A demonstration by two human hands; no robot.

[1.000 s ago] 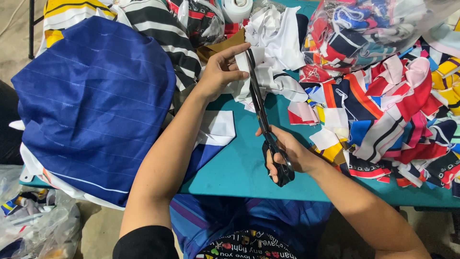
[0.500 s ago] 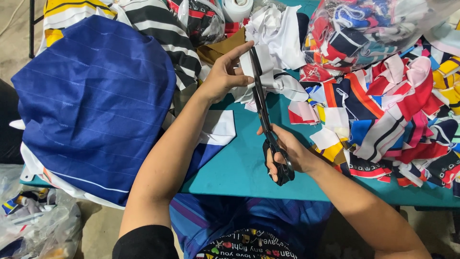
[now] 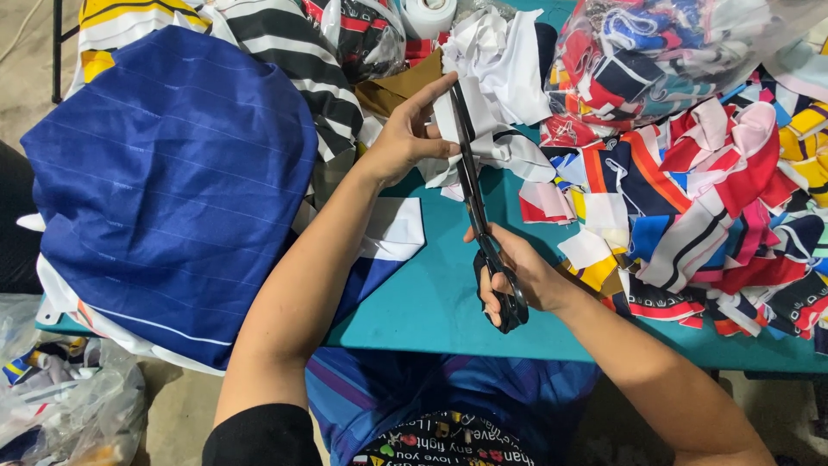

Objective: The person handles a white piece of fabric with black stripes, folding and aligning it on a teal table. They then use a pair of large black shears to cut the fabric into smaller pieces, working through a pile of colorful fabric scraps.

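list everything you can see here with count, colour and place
scissors: one, black, centre, blades closed along the white strip
white fabric strip: one, white with a dark edge, top centre, pinched against the blades
white fabric scraps: a loose heap, white, top centre behind the strip
blue striped cloth: one large piece, dark blue with thin pale lines, left
black and white striped cloth: one, top left of centre
brown piece: one, brown, top centre
tape roll: one, white, top edge
clear plastic bag of scraps: one, top right
coloured fabric offcuts: many, red, blue, white, yellow, right
table: one, teal
left hand: holds the strip
right hand: in the scissor handles
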